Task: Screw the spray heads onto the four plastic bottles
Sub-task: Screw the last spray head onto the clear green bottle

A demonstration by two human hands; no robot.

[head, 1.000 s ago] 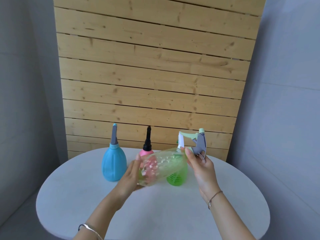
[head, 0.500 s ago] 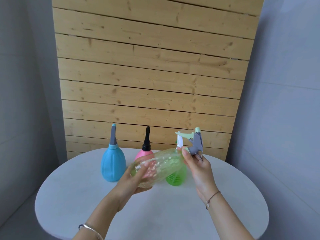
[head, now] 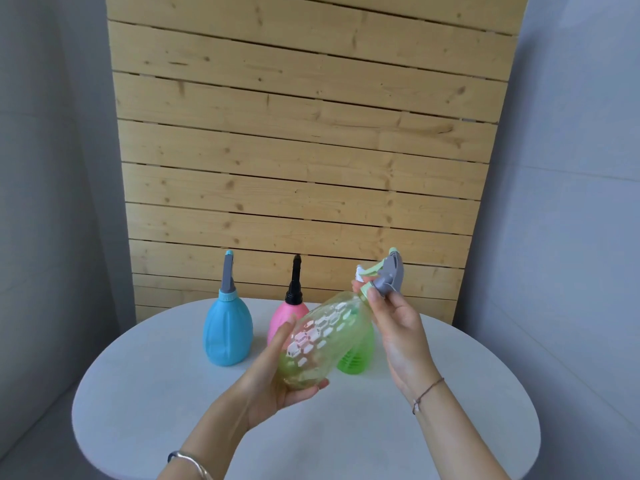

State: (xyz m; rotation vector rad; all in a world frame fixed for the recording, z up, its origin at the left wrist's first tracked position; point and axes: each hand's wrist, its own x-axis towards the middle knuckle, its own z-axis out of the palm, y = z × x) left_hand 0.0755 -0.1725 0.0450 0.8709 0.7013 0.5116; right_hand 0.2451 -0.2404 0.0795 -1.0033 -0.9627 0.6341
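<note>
We see a clear bottle [head: 322, 341] tilted at centre frame, grey-green spray head [head: 384, 277] on its neck, blue bottle [head: 228, 332], pink bottle [head: 285, 315] and green bottle [head: 356, 355] upright behind, the first two capped.

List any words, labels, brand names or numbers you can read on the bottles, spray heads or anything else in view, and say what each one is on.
None: no readable text shows anywhere.
Clear bottle held in the left hand: only a white hexagon pattern, no lettering.
Spray head at the right hand: no marking visible.
Blue bottle, pink bottle, green bottle: plain, no labels.
Wooden panel and table: no signs.
</note>
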